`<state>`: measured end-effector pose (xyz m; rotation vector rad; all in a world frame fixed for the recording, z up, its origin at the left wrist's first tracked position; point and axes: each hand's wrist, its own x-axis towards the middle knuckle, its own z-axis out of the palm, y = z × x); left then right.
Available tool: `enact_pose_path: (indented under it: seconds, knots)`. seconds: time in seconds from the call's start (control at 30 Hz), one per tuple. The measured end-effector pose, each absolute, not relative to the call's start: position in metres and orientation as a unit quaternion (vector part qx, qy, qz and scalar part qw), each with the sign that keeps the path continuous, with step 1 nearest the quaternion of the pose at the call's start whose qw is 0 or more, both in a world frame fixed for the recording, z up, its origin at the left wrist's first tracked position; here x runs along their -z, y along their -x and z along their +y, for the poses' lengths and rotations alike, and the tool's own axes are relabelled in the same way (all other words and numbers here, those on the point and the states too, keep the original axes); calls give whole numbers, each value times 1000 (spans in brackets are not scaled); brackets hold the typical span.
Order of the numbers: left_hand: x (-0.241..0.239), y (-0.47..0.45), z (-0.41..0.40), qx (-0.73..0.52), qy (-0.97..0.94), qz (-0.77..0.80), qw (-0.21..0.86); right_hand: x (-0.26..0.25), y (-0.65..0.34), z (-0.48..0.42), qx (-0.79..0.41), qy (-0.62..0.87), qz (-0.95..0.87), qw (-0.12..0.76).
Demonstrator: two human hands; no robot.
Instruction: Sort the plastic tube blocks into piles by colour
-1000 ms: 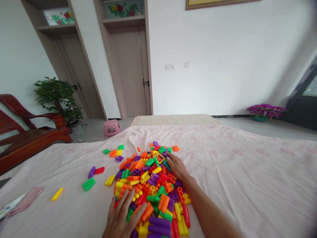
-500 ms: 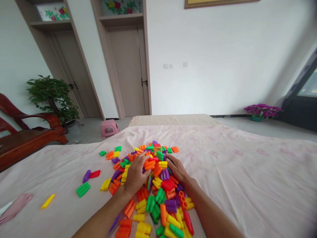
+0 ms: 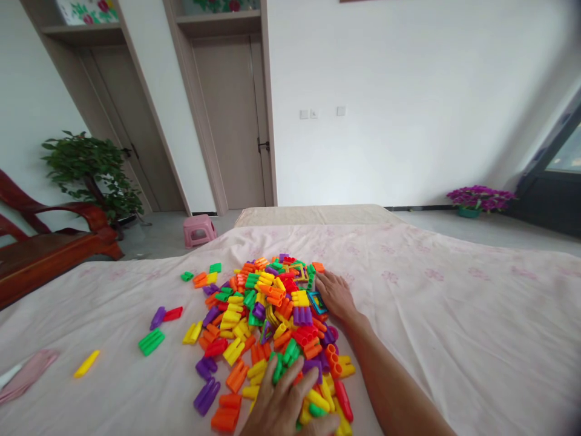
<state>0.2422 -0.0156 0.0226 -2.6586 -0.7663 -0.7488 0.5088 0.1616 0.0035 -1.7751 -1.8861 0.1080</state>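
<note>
Left hand (image 3: 285,406) cut by bottom edge; blocks (image 3: 272,315) beneath palm hidden; right fingertips buried.

The pile of toy blocks (image 3: 272,321) mixes orange, yellow, green, purple and red. It lies on a pale pink bedsheet (image 3: 454,315) printed with faint pink flowers. Toward the sheet's left edge lie a green block (image 3: 151,341) and a yellow block (image 3: 86,363). A pink stool (image 3: 200,230) stands beyond, purple flowers (image 3: 480,197) at right.
</note>
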Motion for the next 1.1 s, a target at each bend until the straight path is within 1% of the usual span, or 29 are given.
enact_pose_path:
  seconds: [0.1, 0.27, 0.33, 0.47, 0.6, 0.67, 0.73, 0.8, 0.87, 0.93, 0.97, 1.03, 1.1]
  knots:
    - [-13, -242, -18, 248, 924, -251, 150, -8, -502, 157, -90, 600, -745, 277]
    - [-39, -230, 19, 216, 936, -254, 109, -23, -490, 146, -174, 525, -761, 338]
    - [-47, -229, 36, 218, 933, -270, 98, -26, -485, 142, -200, 516, -749, 366]
    - [-50, -235, 71, 235, 914, -310, 113, -27, -475, 137, -266, 500, -703, 431]
    - [-60, -240, 110, 245, 884, -376, 126, -33, -466, 130, -369, 454, -638, 501]
    - [-69, -242, 128, 252, 868, -406, 134, -35, -465, 130, -402, 439, -602, 532]
    - [-76, -242, 142, 254, 852, -438, 137, -34, -467, 133, -400, 447, -570, 561]
    - [-81, -237, 151, 260, 825, -482, 137, -30, -474, 138, -354, 472, -561, 580]
    - [-81, -225, 157, 266, 787, -541, 131, -24, -484, 144, -277, 514, -575, 573]
    - [-78, -206, 161, 261, 741, -610, 105, -19, -492, 148, -204, 558, -602, 533]
    - [-76, -195, 163, 255, 716, -645, 75, -17, -494, 150, -178, 578, -620, 500]
    - [-71, -174, 170, 245, 676, -695, -21, -15, -493, 150, -145, 602, -661, 424]
    - [-68, -159, 177, 246, 661, -700, -117, -14, -486, 150, -129, 602, -699, 363]
